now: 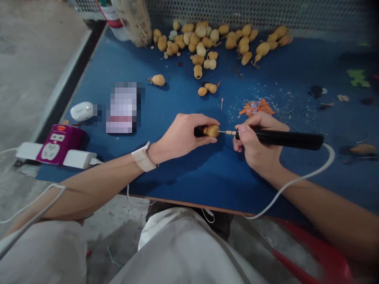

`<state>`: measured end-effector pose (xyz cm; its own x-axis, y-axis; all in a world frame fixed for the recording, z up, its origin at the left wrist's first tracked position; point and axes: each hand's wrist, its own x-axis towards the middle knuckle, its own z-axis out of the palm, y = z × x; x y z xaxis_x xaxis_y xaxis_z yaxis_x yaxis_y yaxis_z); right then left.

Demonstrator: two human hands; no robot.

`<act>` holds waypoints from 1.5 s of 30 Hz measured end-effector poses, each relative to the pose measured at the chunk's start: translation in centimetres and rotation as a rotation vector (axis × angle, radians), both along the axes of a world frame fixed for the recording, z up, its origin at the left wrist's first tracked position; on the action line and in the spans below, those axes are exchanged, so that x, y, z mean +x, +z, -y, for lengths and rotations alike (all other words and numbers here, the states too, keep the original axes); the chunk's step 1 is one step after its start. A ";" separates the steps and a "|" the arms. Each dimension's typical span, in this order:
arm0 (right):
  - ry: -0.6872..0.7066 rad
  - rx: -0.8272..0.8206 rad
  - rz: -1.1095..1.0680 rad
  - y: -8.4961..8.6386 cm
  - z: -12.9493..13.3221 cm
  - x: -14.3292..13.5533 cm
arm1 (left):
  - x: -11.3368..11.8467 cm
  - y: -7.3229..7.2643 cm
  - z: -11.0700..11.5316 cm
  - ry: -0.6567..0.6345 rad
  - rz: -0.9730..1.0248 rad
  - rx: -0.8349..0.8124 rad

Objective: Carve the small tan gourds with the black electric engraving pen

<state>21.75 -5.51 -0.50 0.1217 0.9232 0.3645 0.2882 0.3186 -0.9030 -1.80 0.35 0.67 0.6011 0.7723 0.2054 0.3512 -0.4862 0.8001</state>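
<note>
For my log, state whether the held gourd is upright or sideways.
Sideways: the left hand holds the gourd with its rounded end facing the black tool in the right hand.

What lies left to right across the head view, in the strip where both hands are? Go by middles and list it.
White plug, purple socket, second plug, wristband, left hand, held gourd, right hand, black tool's cable end.

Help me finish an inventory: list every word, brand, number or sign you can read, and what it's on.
No text can be read.
Purple power socket: orange mark, too small to read.
Red-and-white container, upper left: label too blurred.
Pixelated rectangle: any text is obscured.
Black pen tool: no lettering visible.
</note>
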 end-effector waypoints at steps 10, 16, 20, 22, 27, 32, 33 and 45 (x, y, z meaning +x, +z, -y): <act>0.002 -0.008 -0.030 -0.2 0.0 -0.1 | 0.1 0.0 0.1 0.001 0.001 0.019; 0.000 0.003 -0.002 0.0 0.0 -0.2 | 0.0 0.0 0.1 0.003 -0.013 0.011; 0.006 0.003 0.000 0.0 0.0 -0.1 | 0.0 0.0 0.1 0.009 -0.016 0.012; 0.012 0.013 -0.010 -0.1 -0.1 -0.1 | 0.1 -0.1 0.1 0.010 -0.012 0.018; 0.027 0.012 0.000 0.1 -0.1 -0.1 | 0.1 -0.1 0.1 0.008 -0.009 0.014; 0.021 0.007 0.012 0.2 -0.2 0.0 | 0.1 0.1 0.1 0.010 -0.012 0.016; 0.018 0.008 0.015 0.2 -0.2 0.0 | 0.1 0.1 0.1 0.011 -0.011 0.017; 0.010 0.009 0.013 -0.1 -0.1 0.0 | 0.1 0.1 0.1 0.011 -0.013 0.022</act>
